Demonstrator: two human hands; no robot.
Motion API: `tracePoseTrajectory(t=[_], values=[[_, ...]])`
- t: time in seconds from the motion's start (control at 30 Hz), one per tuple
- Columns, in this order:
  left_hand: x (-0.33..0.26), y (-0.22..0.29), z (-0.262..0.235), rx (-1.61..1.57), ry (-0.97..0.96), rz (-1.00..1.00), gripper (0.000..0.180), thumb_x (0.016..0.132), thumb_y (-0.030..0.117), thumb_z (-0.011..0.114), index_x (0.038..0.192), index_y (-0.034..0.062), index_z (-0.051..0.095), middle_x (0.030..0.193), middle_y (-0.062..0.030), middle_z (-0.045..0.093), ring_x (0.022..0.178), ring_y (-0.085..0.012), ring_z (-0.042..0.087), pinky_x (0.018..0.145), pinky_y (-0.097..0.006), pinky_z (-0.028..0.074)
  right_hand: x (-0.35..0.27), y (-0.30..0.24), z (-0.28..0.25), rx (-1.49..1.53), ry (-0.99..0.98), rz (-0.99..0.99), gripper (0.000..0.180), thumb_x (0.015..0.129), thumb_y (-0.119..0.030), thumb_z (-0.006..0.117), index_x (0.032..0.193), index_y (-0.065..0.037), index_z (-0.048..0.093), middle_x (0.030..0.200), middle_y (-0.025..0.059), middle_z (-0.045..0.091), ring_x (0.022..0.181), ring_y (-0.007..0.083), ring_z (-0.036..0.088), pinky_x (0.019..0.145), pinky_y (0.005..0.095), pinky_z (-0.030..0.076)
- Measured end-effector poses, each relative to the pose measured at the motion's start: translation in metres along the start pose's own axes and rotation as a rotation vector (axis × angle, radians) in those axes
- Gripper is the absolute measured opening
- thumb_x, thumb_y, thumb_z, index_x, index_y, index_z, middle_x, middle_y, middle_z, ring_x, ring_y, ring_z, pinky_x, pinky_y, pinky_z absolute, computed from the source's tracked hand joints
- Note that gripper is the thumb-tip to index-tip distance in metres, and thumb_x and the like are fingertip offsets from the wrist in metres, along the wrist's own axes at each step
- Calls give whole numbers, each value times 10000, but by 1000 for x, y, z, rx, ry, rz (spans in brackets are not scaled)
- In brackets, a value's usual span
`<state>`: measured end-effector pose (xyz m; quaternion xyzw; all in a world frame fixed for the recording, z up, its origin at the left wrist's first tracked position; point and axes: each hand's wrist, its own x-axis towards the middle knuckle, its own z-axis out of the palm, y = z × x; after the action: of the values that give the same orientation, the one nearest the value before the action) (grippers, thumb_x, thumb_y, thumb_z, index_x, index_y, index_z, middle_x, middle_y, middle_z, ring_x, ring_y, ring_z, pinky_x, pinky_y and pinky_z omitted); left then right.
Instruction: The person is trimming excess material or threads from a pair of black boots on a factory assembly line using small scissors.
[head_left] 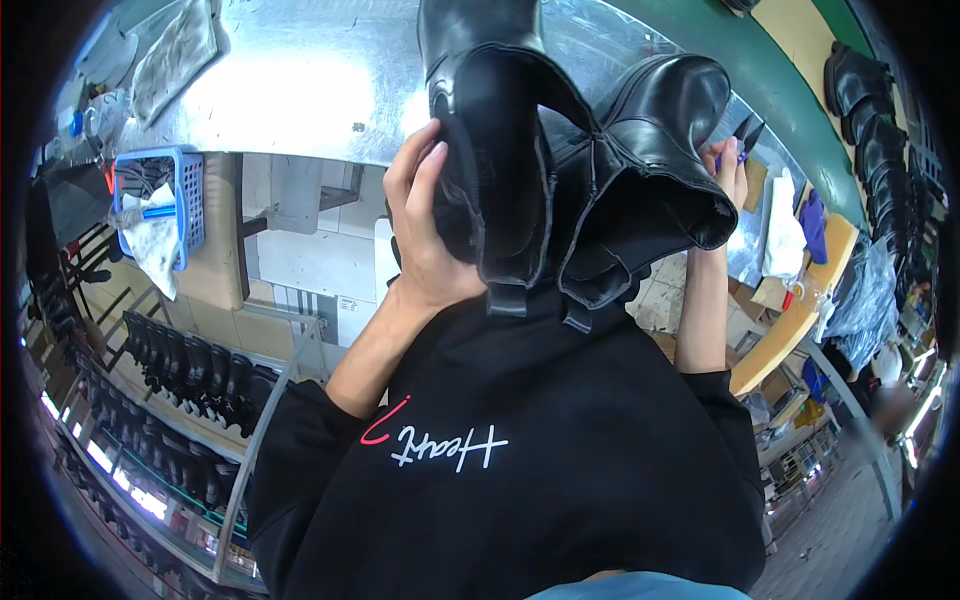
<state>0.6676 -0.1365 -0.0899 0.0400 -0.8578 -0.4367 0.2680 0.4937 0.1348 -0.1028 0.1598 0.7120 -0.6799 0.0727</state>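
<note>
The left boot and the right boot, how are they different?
The left boot is cut off by the picture's upper edge; the right boot shows its toe, angled to the upper right. The left boot has the left hand against its outer side; the right boot has the right hand beside it, partly hidden. Both are black, openings toward the camera.

A white cloth (152, 245) hangs from a blue basket (192, 205).

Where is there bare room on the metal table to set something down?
The widest bare patch of the metal table lies between the grey cloth and the left boot. A smaller one shows between that boot and the right boot. It is crowded at the right, around the right hand, blades and white cloth.
</note>
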Motion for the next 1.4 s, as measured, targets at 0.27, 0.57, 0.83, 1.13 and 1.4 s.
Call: tracePoseTrajectory(t=[0.27,0.57,0.83,1.13,1.4], values=[[-10,-4,4,173,-179,-231,917,740,147,787,1470,-31,261,1467,-337,293,1337,-489,364,1081,-504,348,-5,13,-26,-16,45,-222,360,1044,-331,440,993,0,571,749,-13,506,559,47,396,499,200,312],[-27,-22,-5,234,-384,-266,971,734,258,820,1470,-36,259,1462,-331,315,1334,-473,381,1077,-509,350,-10,38,-34,-604,226,-551,268,935,-230,642,974,35,619,843,88,609,765,172,564,719,299,461],[56,0,-23,-737,224,-121,686,880,308,646,1384,-74,380,1391,-285,448,1304,-389,463,1077,-486,363,-5,32,-30,-363,200,-505,228,971,-170,603,1075,27,651,856,17,622,748,72,526,676,219,430],[160,52,-34,1,-626,359,291,685,-2,777,961,9,684,977,-102,676,905,-255,662,758,-336,523,9,-87,35,-154,-144,-526,296,985,-265,594,1128,-35,712,729,-53,534,615,11,379,534,200,278],[142,41,-26,-41,-324,411,261,616,-27,813,842,10,688,847,-92,653,779,-214,647,645,-294,520,-4,-133,92,-185,-959,-398,274,885,-200,704,1092,-23,729,928,74,715,777,102,629,739,232,511]])
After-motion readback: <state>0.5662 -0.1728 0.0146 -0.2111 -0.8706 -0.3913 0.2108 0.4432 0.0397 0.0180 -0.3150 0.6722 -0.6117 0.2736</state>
